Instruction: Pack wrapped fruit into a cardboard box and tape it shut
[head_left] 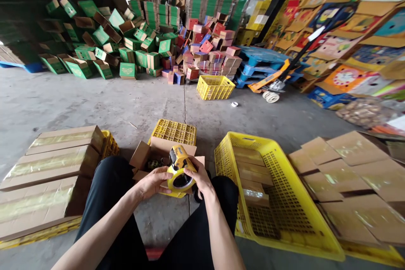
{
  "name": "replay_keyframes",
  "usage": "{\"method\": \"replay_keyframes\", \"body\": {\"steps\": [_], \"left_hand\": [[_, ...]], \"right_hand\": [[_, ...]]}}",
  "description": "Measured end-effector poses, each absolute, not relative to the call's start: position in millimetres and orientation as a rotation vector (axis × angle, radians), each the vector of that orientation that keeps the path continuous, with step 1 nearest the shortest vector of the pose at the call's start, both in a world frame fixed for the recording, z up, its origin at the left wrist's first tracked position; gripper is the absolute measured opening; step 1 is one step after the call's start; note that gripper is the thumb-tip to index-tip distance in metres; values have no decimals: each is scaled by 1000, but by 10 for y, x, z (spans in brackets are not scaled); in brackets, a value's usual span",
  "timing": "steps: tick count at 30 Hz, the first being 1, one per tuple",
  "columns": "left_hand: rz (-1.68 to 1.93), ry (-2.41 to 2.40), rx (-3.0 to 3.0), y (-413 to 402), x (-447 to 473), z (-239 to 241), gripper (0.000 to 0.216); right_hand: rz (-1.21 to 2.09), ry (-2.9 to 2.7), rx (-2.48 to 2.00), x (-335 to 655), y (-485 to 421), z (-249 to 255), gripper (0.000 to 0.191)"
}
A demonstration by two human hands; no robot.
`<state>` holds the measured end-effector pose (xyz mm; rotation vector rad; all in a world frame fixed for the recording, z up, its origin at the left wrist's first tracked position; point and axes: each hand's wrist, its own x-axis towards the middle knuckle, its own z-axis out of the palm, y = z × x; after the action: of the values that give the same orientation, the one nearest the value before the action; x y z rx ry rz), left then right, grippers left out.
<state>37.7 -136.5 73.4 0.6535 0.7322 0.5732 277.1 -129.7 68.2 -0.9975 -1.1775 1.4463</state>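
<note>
Between my knees, my left hand (154, 183) and my right hand (198, 174) both grip a yellow tape dispenser (179, 158). A roll of tape (171, 182) sits in it, its round hole facing me. My left fingers press the near left side of the roll, and my right fingers wrap the right side. Just behind the dispenser stands an open cardboard box (140, 156) with its flaps up. Small dark items (155, 163) lie inside, too unclear to name. The box rests by an upturned yellow crate (177, 130).
Taped cartons (60, 160) stand at my left. On my right are a yellow crate (278, 156) holding cartons and more stacked cartons (348, 177). Farther off are a yellow basket (215, 88), a pallet jack (274, 78), blue pallets (262, 57) and piled green boxes (126, 69).
</note>
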Motion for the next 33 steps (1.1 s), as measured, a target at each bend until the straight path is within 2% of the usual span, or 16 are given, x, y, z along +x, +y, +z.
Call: {"method": "replay_keyframes", "body": {"steps": [11,24,33], "left_hand": [[592,725,671,-1380,377,729,45],[570,739,653,-1371,370,710,39],[588,706,643,-1379,373,722,42]], "right_hand": [[1435,-1172,-1002,2753,-1318,716,60],[1424,-1229,-1031,2753,-1326,741,54],[1420,-1158,-1013,2759,-1308,697,59]]}}
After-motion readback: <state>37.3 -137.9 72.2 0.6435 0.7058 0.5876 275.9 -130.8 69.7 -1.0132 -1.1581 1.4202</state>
